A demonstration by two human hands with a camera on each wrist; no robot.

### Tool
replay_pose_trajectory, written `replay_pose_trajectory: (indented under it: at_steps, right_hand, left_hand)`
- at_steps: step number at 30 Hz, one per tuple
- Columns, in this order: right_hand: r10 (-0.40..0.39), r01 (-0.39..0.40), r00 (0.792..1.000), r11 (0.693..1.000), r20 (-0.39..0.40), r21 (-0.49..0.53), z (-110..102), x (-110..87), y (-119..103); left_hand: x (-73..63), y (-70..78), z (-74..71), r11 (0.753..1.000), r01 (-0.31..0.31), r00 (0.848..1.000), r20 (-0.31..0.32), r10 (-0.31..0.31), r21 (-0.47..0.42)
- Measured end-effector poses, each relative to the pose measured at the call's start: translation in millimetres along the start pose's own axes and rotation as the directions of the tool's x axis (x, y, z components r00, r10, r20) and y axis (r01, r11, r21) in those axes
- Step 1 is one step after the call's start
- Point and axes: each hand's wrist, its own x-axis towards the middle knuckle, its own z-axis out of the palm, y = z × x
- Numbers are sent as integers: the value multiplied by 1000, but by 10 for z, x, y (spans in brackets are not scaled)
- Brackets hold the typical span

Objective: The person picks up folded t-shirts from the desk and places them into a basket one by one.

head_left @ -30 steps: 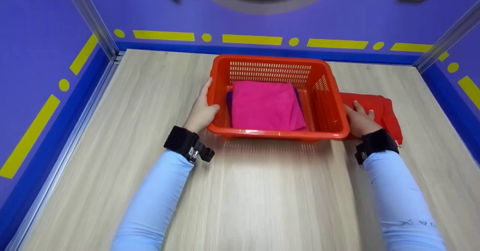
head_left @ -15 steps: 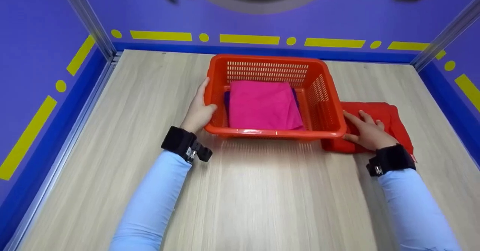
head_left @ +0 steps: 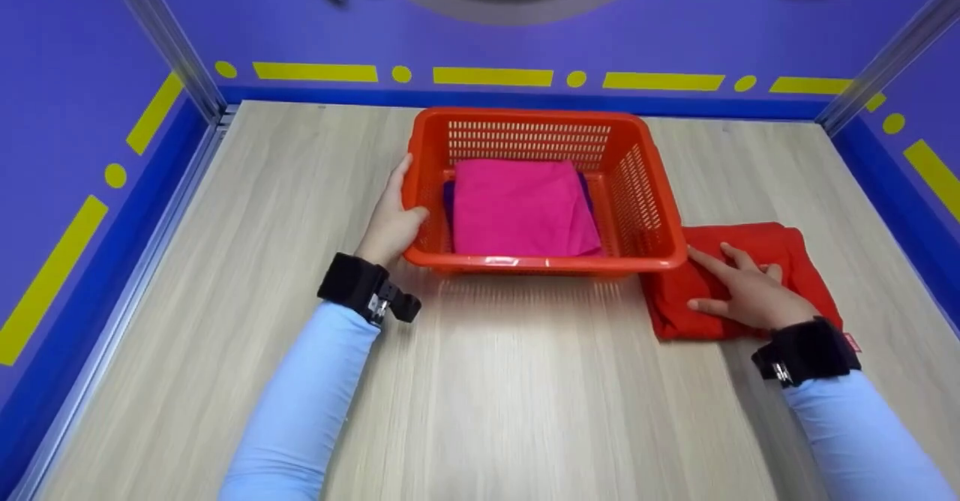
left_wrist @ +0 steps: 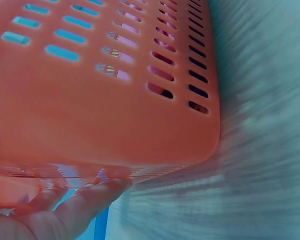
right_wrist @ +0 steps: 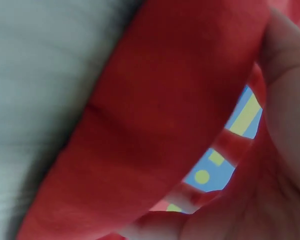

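An orange-red plastic basket [head_left: 547, 263] with slotted walls stands at the back middle of the table. My left hand [head_left: 391, 220] grips its left side, thumb over the rim and fingers along the outside; the left wrist view shows fingers [left_wrist: 92, 202] against the slotted wall. Inside the basket lies a folded pink cloth [head_left: 521, 208] on top of a dark purple one [head_left: 448, 197], mostly covered. To the right, a folded red cloth [head_left: 795, 261] lies on the table, its left edge close to the basket. My right hand [head_left: 754, 291] rests on it with fingers spread.
The pale wood-grain table [head_left: 540, 396] is bounded by purple-blue panels [head_left: 525, 43] with yellow markings at the back and both sides. Metal posts [head_left: 169, 36] stand in the corners. A small tag [head_left: 852, 342] sticks out from the red cloth's right edge.
My right hand has slid towards me and to the right, and the red cloth has come along, out from beside the basket. My left hand keeps its grip on the basket.
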Motion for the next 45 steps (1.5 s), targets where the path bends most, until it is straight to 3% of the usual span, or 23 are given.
replay_pose_trajectory:
  at_steps: [16, 27, 37, 45]
  right_hand:
    - [13, -13, 1000, 995, -5, -98, 260, -409, -326]
    - [-28, 20, 995, 996, -94, -83, 522, -588, -665]
    - [3, -8, 999, 994, -46, -111, 670, -587, -1151]
    - [43, -51, 997, 989, -56, -136, 785, -523, -1566]
  left_hand:
    - [12, -15, -24, 1000, -20, 1000, 2, 20, 6]
    - [14, -31, -30, 1000, -24, 1000, -16, 24, 17]
    - [33, -26, 10, 999, -32, 999, -15, 31, -15]
    - [19, -32, -1, 999, -35, 999, -31, 34, -13]
